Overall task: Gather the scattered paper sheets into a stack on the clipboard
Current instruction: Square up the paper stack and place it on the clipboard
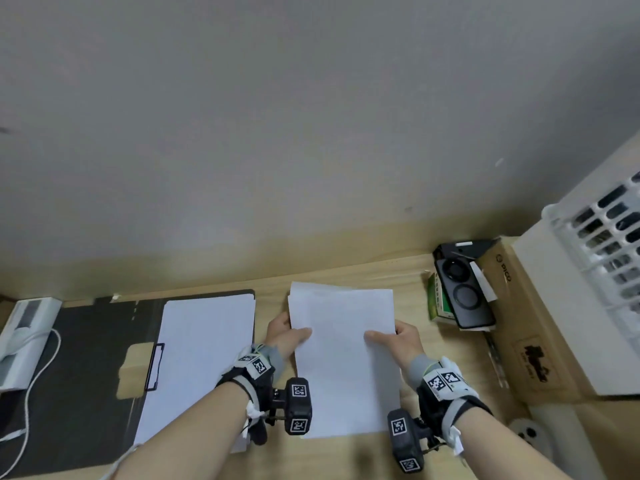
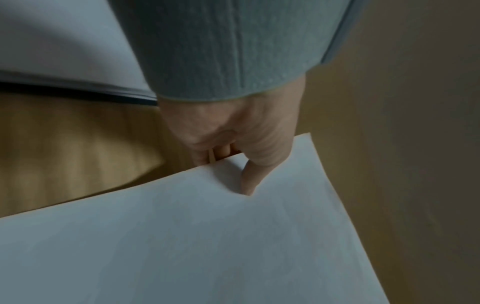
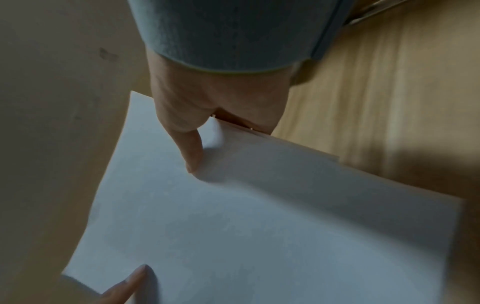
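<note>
A bundle of white paper sheets is held between both hands over the wooden desk, its far edges slightly uneven. My left hand pinches its left edge, thumb on top, fingers underneath. My right hand pinches the right edge the same way, thumb pressing the top sheet. To the left lies the dark clipboard with its clip at the left side and white sheets on it. In the left wrist view the bundle fills the lower frame.
A white power strip with a cable sits at the far left. A black device on a green box lies to the right of the papers, beside a cardboard box and a white slatted basket. The wall rises behind the desk.
</note>
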